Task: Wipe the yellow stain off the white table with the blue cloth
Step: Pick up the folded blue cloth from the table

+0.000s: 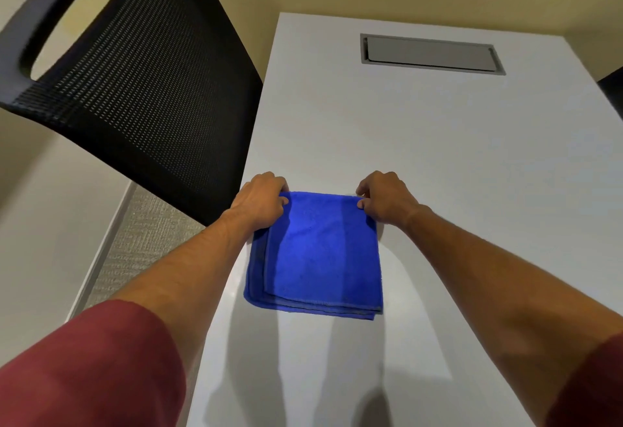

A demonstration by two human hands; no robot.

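Blue cloth [320, 251] pinched by both hands beside black chair [141, 89].

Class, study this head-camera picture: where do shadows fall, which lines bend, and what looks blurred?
Head view: arm shadows streak the table towards the camera, below the cloth; a faint sheen lies left of the cloth; wide-angle distortion splays the table edges and bows the chair; the sleeves and the chair frame look soft; the left hand and right hand are sharp.
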